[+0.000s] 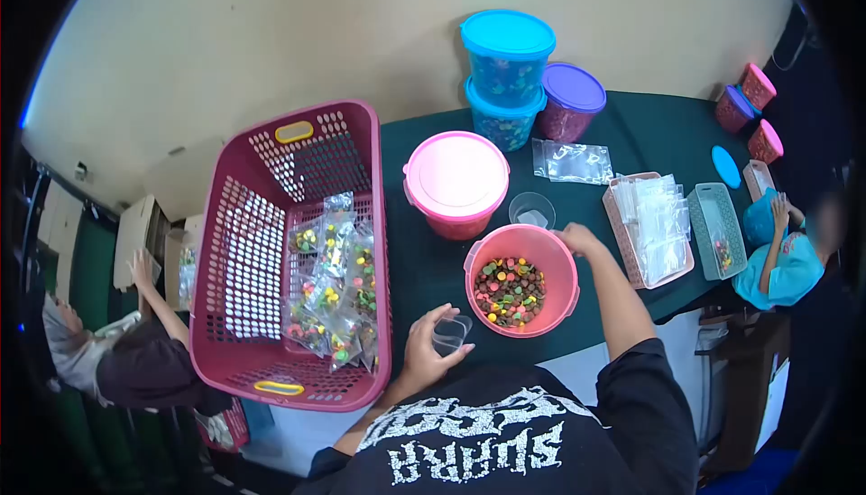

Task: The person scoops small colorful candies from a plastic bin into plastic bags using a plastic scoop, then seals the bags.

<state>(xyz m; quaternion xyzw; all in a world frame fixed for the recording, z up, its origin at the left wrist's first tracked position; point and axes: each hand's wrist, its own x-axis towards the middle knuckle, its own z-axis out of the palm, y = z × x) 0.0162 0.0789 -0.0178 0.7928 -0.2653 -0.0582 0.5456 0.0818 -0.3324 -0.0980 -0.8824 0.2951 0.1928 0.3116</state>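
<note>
My left hand point(431, 349) is curled around a small clear plastic cup point(451, 336) near the table's front edge, just left of an open pink tub point(566, 301). Small brown, yellow, green and red candy-like pieces point(510, 292) cover the tub's bottom. At the tub's upper right rim, my right hand point(582, 240) grips the edge, its fingertips partly hidden. Behind the tub stands another clear cup point(531, 211). A pink-lidded tub point(457, 175) is close by at the upper left.
A large maroon basket point(382, 269) at left holds several filled bags point(334, 283). On the right, a pink basket point(622, 224) holds clear bags beside a green basket point(713, 193). Lidded tubs point(508, 71) stand at the back. One person point(785, 242) is at right, another point(135, 342) at left.
</note>
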